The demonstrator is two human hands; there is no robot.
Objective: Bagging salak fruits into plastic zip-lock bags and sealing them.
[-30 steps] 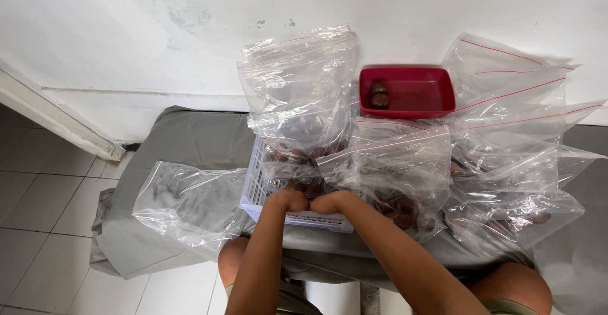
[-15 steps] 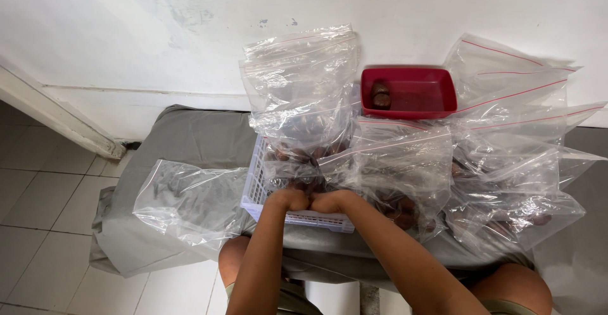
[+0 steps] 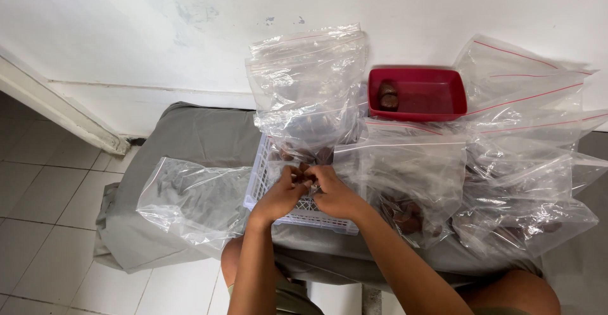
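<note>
My left hand (image 3: 283, 193) and my right hand (image 3: 332, 191) meet over a white slatted plastic basket (image 3: 297, 210) on a grey cloth. Their fingertips pinch together on a small brown item (image 3: 307, 180), which is mostly hidden by the fingers. More brown round pieces (image 3: 310, 155) lie in the basket just beyond the hands. A clear zip bag (image 3: 310, 84) leans over the far end of the basket.
A red tray (image 3: 437, 96) with two brown pieces stands against the white wall. Several clear zip bags (image 3: 525, 163) with red seal lines lie piled at the right, some holding brown pieces. Another clear bag (image 3: 190, 195) lies at the left. The grey cloth (image 3: 190, 131) drapes toward a tiled floor.
Both hands have shifted slightly forward over the basket, fingertips still together. Nothing else has moved.
</note>
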